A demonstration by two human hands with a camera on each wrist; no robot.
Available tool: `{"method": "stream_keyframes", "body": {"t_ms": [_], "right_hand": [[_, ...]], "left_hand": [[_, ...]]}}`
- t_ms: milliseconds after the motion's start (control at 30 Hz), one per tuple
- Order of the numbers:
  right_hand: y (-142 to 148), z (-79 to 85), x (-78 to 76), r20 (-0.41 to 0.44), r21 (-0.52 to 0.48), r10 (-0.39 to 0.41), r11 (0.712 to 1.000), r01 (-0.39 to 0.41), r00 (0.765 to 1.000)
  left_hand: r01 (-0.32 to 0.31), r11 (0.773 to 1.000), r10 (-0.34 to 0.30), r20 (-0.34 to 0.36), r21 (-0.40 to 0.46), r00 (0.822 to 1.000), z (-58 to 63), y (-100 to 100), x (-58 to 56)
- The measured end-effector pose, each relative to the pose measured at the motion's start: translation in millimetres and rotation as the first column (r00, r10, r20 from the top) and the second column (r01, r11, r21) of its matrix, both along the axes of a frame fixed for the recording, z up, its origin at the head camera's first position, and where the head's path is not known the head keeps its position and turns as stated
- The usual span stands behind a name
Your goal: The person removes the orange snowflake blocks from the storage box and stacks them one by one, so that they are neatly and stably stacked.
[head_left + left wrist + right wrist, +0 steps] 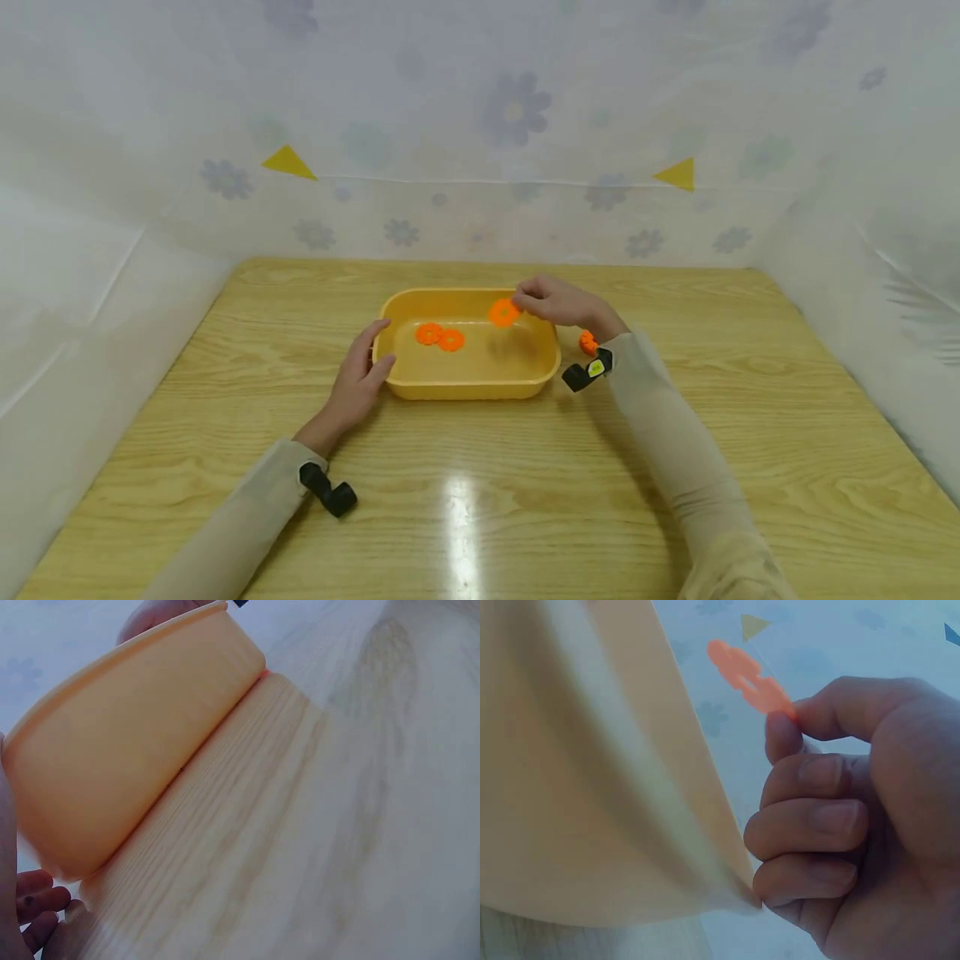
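Observation:
A yellow plastic tray point(465, 389) stands on the table. My left hand point(356, 375) holds its left end, with thumb and index finger at the rim; other fingers point(45, 900) curl by its lower corner in the left wrist view. Between thumb and index finger, my right hand point(555, 302) pinches an orange notched plastic disc point(503, 313) above the right part of the tray. In the right wrist view the disc point(750, 679) shows tilted, and the other fingers point(802, 829) are curled into the palm. Two more orange discs point(451, 340) lie overlapping on the tray's floor, left of centre.
Several orange pieces point(588, 342) lie on the wooden table point(525, 492) right of the tray, partly hidden behind the right wrist. A flowered white curtain point(450, 125) with yellow triangles point(288, 162) hangs behind and at both sides.

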State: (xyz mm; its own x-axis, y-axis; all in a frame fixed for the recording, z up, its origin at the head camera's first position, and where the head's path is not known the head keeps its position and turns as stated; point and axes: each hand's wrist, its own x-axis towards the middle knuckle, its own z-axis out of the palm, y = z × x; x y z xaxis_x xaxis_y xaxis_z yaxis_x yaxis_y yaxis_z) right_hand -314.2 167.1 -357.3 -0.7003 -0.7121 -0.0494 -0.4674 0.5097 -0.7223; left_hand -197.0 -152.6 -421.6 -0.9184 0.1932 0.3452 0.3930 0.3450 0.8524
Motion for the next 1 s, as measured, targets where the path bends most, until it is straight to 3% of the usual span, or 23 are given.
{"method": "stream_keyframes", "body": {"t_ms": [300, 533, 1000], "right_hand": [[11, -4.7, 11.0, -0.004, -0.103, -0.066, 0.993, 0.065, 0.998], [21, -13.2, 15.6, 0.074, -0.164, -0.116, 0.978, 0.126, 0.991], [45, -21.7, 27.4, 0.080, -0.222, -0.110, 0.967, 0.125, 0.991]], "left_hand": [[0.010, 1.000, -0.010, -0.014, 0.005, 1.000, -2.6, -2, -2.0], [0.007, 1.000, -0.007, -0.006, -0.005, 1.000, -1.6, -3, -0.7], [0.022, 1.000, -0.022, -0.002, 0.011, 1.000, -2.5, -3, -2.1]]}}
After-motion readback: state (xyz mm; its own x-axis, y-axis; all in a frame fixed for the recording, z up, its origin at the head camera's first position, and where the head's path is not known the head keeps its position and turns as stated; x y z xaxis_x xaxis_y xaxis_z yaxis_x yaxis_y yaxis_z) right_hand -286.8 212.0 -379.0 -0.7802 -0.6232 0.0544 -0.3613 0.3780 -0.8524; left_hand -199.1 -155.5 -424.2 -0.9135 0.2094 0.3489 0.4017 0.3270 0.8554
